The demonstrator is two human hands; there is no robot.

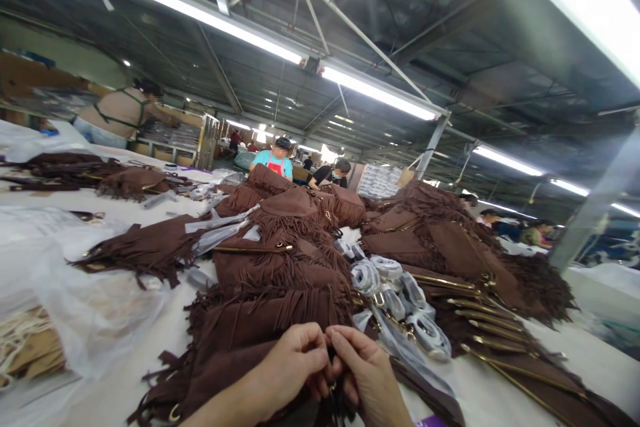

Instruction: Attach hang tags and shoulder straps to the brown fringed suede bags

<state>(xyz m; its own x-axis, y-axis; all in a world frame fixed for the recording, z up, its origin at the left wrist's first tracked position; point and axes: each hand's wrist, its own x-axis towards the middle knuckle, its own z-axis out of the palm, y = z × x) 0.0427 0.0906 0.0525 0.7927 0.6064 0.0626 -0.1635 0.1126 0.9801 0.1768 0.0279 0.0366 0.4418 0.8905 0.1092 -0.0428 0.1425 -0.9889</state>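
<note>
My left hand [303, 363] and my right hand [363, 367] meet at the front, fingertips pinched close together. Between them shows a bit of dark brown strip, with a small gold-coloured metal piece [333, 385] just below; the fingers hide most of it. Dark strands hang beneath my hands. Under and behind my left hand lies a brown fringed bag [235, 323], a gold ring at its near corner. More brown fringed bags [287, 210] are heaped beyond it.
Rolled straps in pale wrapping [367, 278] lie right of centre, near brown pieces with gold zips [500, 330]. Clear plastic bags [100, 307] and brown tags [37, 347] cover the left of the white table. Another pile of bags [440, 233] rises at right. Several people work farther back.
</note>
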